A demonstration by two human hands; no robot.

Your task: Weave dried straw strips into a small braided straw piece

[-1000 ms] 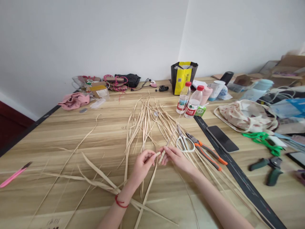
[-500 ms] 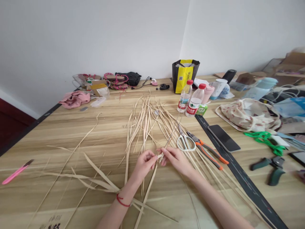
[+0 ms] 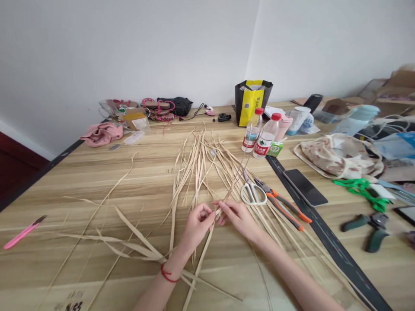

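My left hand [image 3: 198,222] is closed in a pinch on the near-left side of a small knotted piece of pale straw strip [image 3: 218,213]. Opposite it, my right hand [image 3: 238,217] pinches the same piece, thumb on top. Thin brownish stems or wires [image 3: 236,179], too fine to identify, run up and away from the right fingers. A long flat straw strip [image 3: 201,261] trails below the hands toward the front edge. The fingertips partly cover the knotted piece. White-handled scissors [image 3: 253,193] and orange-handled pliers [image 3: 285,209] lie right of my right hand.
Loose straw strips [image 3: 198,160] spread beyond the hands, with more strips [image 3: 139,246] at left. Two water bottles [image 3: 266,137] stand before a yellow-black bag [image 3: 252,103]. Rightward lie a phone [image 3: 305,187] and green-handled cutters [image 3: 372,226]; a pink-handled tool [image 3: 24,233] is far left.
My left fingertips have moved slightly right, closer to the right hand, so less strip shows between them. The thin stems beyond my right hand have shifted a little.
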